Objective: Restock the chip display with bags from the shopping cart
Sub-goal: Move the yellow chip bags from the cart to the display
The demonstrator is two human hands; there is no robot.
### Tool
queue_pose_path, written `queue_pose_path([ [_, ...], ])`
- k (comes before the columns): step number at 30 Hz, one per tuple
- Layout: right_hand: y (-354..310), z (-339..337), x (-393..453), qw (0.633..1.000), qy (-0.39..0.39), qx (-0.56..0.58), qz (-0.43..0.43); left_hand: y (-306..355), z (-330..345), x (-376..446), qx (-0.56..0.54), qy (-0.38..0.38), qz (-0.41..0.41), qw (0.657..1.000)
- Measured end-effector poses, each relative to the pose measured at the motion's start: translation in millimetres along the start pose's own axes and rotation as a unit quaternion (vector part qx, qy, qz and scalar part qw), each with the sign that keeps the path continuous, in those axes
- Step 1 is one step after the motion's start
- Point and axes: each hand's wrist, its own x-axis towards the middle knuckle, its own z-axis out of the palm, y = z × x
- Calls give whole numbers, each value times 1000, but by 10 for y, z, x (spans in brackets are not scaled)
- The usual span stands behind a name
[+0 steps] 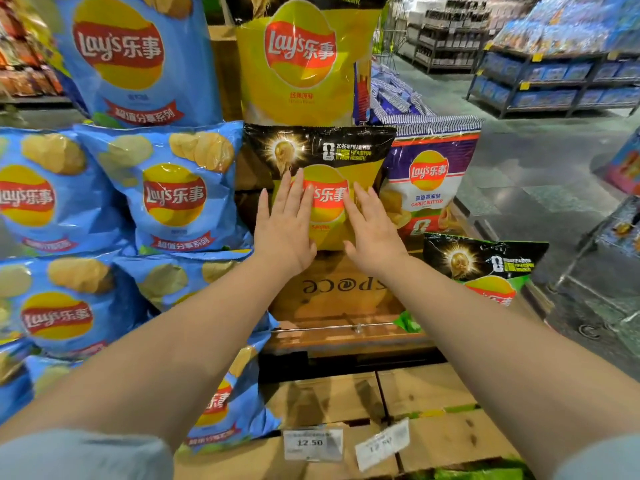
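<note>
A yellow chip bag with a black top point(329, 157) stands upright on the wooden display shelf point(332, 306). My left hand point(285, 225) and my right hand point(372, 233) both press flat against its front with straight fingers. Several blue chip bags point(173, 192) are stacked to its left. A purple garlic butter bag point(429, 181) stands to its right. A green chip bag point(485, 268) lies lower right on the shelf. A large yellow bag point(301, 60) stands above. No shopping cart is visible.
Two price tags point(313, 443) hang on the wooden front edge below. Cardboard boxes point(429, 389) sit under the shelf. An aisle floor point(540, 161) opens to the right, with blue-stocked racks point(561, 81) beyond.
</note>
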Motion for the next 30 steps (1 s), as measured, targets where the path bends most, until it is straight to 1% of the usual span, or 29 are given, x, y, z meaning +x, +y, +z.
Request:
queue_pose_path([
  [2,5,-4,-22,1000,-2,-14,1,-9,-30,5,1,5,-1,1000],
  [6,23,-10,-26,999,-16,-40,-7,-40,-52,57,15,-24,6,1000],
  [10,39,-14,-24,999,-13,-48,-15,-47,-70,45,27,7,15,999],
  [13,45,-14,-11,998,-18,-53,-8,-76,-50,28,36,-26,37,998],
  [17,47,-19,43,998,-24,-65,-7,-85,-55,18,24,-19,38,999],
  [21,15,-22,120,997,-63,-41,-3,-126,-66,109,18,-108,47,993],
  [23,26,-35,159,996,-80,-43,0,-168,-62,154,17,-125,49,991],
  [26,66,-64,177,994,-95,-51,-4,-190,-51,146,17,-121,52,991],
  [30,73,-61,71,997,-61,-43,-12,-153,-47,29,-25,-80,43,996],
])
